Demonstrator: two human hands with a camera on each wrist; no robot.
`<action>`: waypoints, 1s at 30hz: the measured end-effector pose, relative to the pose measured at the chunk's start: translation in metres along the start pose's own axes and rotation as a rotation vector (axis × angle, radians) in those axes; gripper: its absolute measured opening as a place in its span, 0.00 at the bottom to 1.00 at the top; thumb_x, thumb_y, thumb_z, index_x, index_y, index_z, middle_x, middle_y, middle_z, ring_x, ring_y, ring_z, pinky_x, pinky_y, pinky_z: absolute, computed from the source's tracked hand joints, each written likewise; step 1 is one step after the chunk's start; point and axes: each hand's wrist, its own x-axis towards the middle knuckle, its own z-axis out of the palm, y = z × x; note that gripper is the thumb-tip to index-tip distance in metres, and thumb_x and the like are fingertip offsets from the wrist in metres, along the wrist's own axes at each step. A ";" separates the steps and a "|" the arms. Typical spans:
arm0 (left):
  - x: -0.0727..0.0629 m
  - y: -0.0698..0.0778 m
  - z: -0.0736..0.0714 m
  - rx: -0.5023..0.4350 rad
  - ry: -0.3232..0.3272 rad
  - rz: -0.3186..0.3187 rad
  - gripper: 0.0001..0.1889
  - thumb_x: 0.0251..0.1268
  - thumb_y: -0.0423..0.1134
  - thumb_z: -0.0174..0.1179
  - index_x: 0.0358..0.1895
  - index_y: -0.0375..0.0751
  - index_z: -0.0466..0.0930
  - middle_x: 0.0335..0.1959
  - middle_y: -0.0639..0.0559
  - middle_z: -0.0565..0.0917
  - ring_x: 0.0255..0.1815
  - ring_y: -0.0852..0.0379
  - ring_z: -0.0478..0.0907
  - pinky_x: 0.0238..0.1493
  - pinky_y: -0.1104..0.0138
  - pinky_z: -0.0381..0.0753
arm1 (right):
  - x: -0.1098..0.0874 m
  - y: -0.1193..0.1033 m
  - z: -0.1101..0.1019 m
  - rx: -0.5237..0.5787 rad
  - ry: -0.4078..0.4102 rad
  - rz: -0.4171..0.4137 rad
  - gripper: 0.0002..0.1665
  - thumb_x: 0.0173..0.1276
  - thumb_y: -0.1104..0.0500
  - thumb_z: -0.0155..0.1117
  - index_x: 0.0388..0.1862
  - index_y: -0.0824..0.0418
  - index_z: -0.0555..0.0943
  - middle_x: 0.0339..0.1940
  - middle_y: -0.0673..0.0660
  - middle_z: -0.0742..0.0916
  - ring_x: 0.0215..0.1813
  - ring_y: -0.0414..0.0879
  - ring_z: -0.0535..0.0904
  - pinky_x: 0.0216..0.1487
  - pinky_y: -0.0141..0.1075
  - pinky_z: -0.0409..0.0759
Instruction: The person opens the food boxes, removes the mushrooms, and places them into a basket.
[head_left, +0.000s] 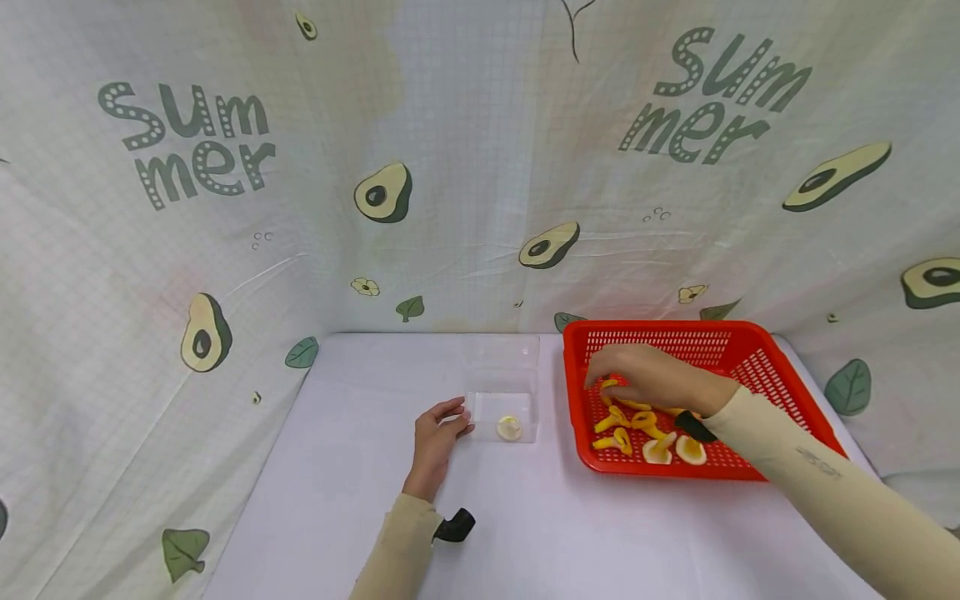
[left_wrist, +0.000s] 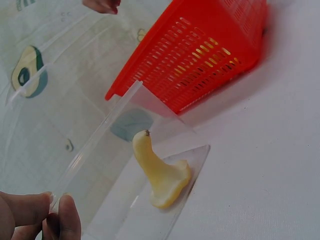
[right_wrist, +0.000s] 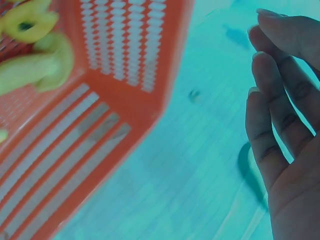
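A clear plastic box (head_left: 487, 408) with its lid (head_left: 501, 352) raised at the back stands on the table. My left hand (head_left: 435, 442) pinches its left edge between thumb and fingers. Inside lies one pale yellow mushroom (left_wrist: 167, 182), its stem sticking up in the left wrist view. Over the left part of a red basket (head_left: 675, 472) hovers my right hand (head_left: 645, 373), its fingers loosely bent with nothing between them in the right wrist view. Several yellow mushrooms (head_left: 658, 450) lie in the basket beneath it, partly hidden by the hand and wrist.
A white cloth (head_left: 600, 542) covers the table. Behind and at the sides hangs a pale curtain (head_left: 465, 150) printed with avocados and lettering. The basket's raised rim stands just right of the box, with a narrow strip of table between them.
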 end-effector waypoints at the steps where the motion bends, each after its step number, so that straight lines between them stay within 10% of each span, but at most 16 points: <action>1: 0.000 0.000 0.000 0.001 -0.001 0.002 0.21 0.67 0.18 0.63 0.63 0.18 0.78 0.44 0.42 0.80 0.36 0.59 0.83 0.41 0.70 0.91 | 0.004 -0.003 0.001 -0.006 0.002 -0.014 0.15 0.62 0.64 0.81 0.46 0.53 0.90 0.45 0.45 0.90 0.51 0.46 0.84 0.55 0.47 0.90; 30: 0.000 -0.003 0.001 0.018 0.017 0.005 0.20 0.68 0.19 0.63 0.63 0.18 0.78 0.44 0.41 0.80 0.35 0.59 0.83 0.40 0.70 0.91 | 0.102 -0.033 0.048 0.053 -0.214 -0.124 0.15 0.68 0.64 0.76 0.53 0.54 0.91 0.51 0.50 0.90 0.50 0.45 0.86 0.54 0.32 0.88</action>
